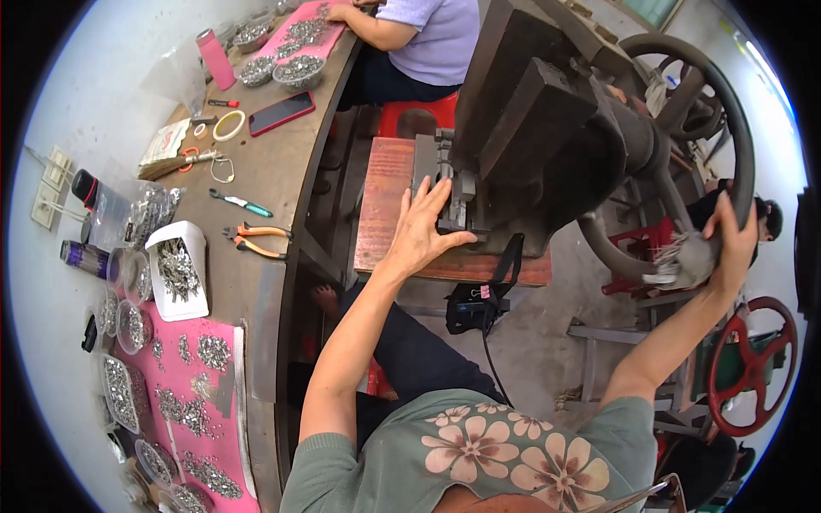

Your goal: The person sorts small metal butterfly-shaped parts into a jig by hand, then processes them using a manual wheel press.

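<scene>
Cluttered workbench [272, 175], left grip [419, 229] splayed on metal fixture [465, 186], right grip [733, 238] curled around dark handwheel [741, 128]

No lettering or numbers can be read clearly. The white, flat paper packet [165, 142] on the brown counter [282, 162] carries small reddish print, too blurred to make out; the worn red wooden board [382, 201] under the dark metal press [547, 137] bears faint pale marks, possibly lettering.
</scene>
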`<state>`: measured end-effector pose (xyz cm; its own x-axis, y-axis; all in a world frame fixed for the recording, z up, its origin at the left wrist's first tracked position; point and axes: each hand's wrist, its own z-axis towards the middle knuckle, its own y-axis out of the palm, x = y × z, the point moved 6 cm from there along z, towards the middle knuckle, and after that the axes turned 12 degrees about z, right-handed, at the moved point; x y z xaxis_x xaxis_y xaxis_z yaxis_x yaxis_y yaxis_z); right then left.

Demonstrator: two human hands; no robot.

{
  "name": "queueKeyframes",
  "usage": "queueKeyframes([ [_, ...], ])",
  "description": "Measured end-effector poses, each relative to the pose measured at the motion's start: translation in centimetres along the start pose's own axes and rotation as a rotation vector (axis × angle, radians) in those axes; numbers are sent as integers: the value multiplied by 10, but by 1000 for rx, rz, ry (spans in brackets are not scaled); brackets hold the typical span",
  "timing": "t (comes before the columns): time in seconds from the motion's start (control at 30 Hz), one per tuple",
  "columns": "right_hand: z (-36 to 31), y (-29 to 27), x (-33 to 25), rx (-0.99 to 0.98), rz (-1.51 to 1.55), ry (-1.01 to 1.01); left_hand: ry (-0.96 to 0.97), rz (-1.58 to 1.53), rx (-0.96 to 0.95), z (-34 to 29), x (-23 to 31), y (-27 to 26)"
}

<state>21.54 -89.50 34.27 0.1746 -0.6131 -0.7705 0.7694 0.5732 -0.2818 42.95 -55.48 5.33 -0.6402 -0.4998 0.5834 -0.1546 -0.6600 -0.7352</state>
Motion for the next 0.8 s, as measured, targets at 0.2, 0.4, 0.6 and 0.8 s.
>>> queueKeyframes([
  [0.2, 70, 2, -8, -59, 195, 115, 15, 27, -5, 14, 0, 8],
  [0.4, -78, -5, 66, 341, 14, -338, 7, 8, -8, 20, 0, 3],
  [0.6, 6, -14, 11, 23, -138, 27, -1, -2, -18, 17, 1, 9],
  [0.8, 101, 13, -23, -162, -116, 27, -22, 0, -14, 15, -2, 8],
])
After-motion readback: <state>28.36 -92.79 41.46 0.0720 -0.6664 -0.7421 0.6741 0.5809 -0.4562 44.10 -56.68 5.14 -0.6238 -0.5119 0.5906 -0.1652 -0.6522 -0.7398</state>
